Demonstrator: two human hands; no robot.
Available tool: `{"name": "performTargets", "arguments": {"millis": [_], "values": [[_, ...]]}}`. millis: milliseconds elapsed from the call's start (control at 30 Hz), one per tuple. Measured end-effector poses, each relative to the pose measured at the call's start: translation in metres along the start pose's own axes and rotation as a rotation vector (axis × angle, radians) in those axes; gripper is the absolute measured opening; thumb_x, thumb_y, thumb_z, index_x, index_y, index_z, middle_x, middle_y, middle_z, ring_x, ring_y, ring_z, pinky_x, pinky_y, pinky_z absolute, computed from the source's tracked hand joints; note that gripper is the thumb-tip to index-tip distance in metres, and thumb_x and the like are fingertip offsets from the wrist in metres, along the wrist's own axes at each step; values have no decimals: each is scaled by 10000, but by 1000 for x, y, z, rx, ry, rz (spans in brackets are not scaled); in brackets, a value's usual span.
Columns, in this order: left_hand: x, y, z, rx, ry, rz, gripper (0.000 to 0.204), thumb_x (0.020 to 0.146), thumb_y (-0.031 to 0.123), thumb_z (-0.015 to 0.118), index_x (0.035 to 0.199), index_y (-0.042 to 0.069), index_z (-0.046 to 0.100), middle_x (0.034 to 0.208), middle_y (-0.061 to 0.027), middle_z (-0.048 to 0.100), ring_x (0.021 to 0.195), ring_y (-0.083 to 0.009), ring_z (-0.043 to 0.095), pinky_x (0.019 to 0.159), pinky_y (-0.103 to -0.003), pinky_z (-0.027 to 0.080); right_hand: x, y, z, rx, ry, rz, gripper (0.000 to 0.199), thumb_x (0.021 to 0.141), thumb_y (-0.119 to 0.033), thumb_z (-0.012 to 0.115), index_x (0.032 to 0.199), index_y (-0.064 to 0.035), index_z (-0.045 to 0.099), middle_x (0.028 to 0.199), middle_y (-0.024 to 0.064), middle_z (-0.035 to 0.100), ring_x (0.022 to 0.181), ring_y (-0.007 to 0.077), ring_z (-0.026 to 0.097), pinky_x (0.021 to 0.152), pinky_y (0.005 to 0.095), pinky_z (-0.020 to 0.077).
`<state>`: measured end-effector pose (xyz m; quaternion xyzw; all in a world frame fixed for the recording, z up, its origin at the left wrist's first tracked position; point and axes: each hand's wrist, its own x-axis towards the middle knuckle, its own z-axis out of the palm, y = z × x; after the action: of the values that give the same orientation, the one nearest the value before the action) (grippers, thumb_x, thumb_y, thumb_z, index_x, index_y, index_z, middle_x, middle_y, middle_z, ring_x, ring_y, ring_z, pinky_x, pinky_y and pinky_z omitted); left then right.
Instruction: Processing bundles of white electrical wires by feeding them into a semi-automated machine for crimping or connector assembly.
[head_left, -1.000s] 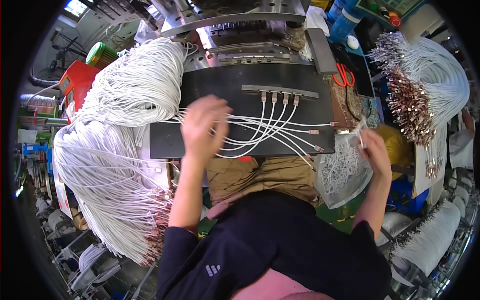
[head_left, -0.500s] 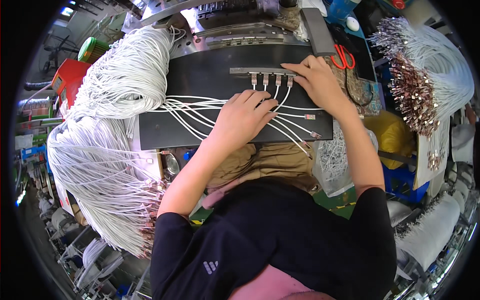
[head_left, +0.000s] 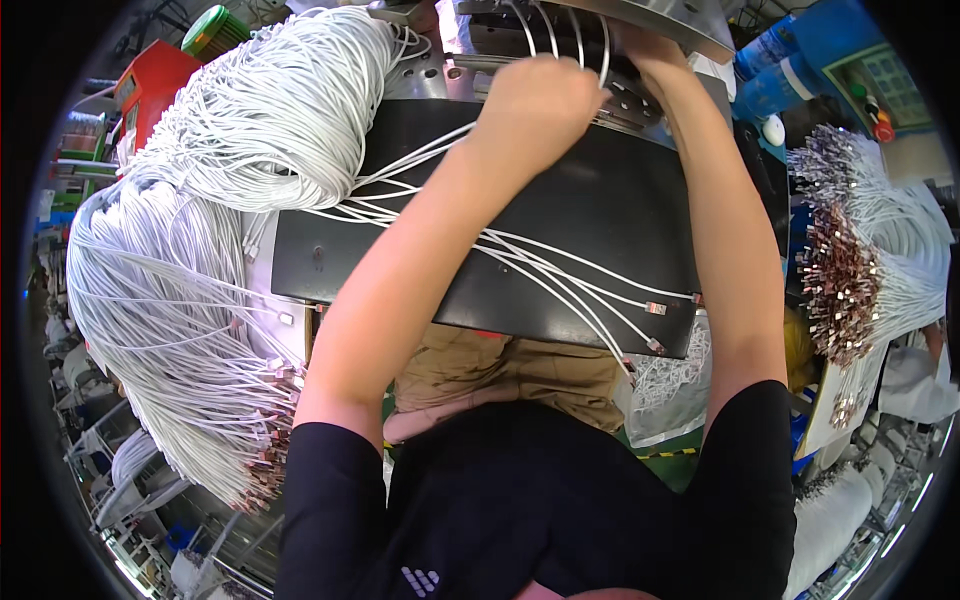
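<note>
My left hand is closed in a fist at the far edge of the black work mat. It grips several white cables, which curve up from the fist toward the machine. My right hand reaches beneath the machine's metal plate; its fingers are hidden. The slotted grey strip is out of sight. Beneath my left forearm, other white cables lie across the mat. A small pinkish connector ends one of them near the mat's right edge.
A large heap of white cable stands to the left, with a hanging bundle below it. Another bundle with reddish ends hangs at the right. A clear bag of small white pieces sits by the mat's near right corner.
Both hands have moved forward from the mat to the machine, my left hand closing round the cables. The grey strip and its cable ends have left the mat. The whole view has shifted.
</note>
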<state>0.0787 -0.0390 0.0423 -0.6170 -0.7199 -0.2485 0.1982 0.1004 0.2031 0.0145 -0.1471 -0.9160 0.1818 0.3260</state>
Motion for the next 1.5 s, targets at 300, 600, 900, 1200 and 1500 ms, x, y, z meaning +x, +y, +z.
{"name": "performTargets", "arguments": {"millis": [300, 600, 900, 1200, 1500], "values": [[28, -40, 6, -110, -372, -348, 398, 946, 405, 565, 858, 93, 795, 856, -165, 758, 870, -346, 742, 814, -474, 581, 27, 18, 24, -113, 10, 35, 327, 994, -229, 592, 1213, 2, 668, 1187, 266, 663, 1147, 421, 618, 979, 489, 483], [16, -71, 12, -56, -182, -401, 407, 945, 233, 571, 1288, 27, 646, 1229, -258, 683, 1209, -378, 623, 1028, -456, 495, -43, -63, -7, -61, -89, -245, 555, 1020, -343, 571, 1448, 10, 538, 1485, 269, 521, 1399, 434, 452, 1191, 491, 328], [9, -80, 49, 383, -17, -220, 472, 926, 208, 583, 1358, 21, 613, 1309, -201, 659, 1234, -345, 617, 1082, -536, 441, -53, -75, 12, -270, 134, -254, 486, 1009, -374, 595, 1281, 25, 645, 1255, 202, 678, 1201, 372, 609, 1090, 490, 435], [3, -69, 33, 267, 319, -99, 345, 955, 220, 570, 1213, 23, 686, 1238, -220, 691, 1163, -392, 651, 1022, -535, 480, -61, -89, 6, -469, 61, -133, 369, 959, -190, 622, 1295, -53, 689, 1049, 164, 736, 1028, 355, 699, 880, 453, 561], [-252, 42, -114, -1996, -512, -763, 364, 1057, 331, 625, 986, -20, 694, 900, -141, 757, 752, -201, 731, 660, -300, 558, -339, -66, -172, 248, 763, 609, 242, 1069, -106, 554, 869, 8, 629, 849, 64, 646, 750, 152, 587, 712, 292, 498]]}}
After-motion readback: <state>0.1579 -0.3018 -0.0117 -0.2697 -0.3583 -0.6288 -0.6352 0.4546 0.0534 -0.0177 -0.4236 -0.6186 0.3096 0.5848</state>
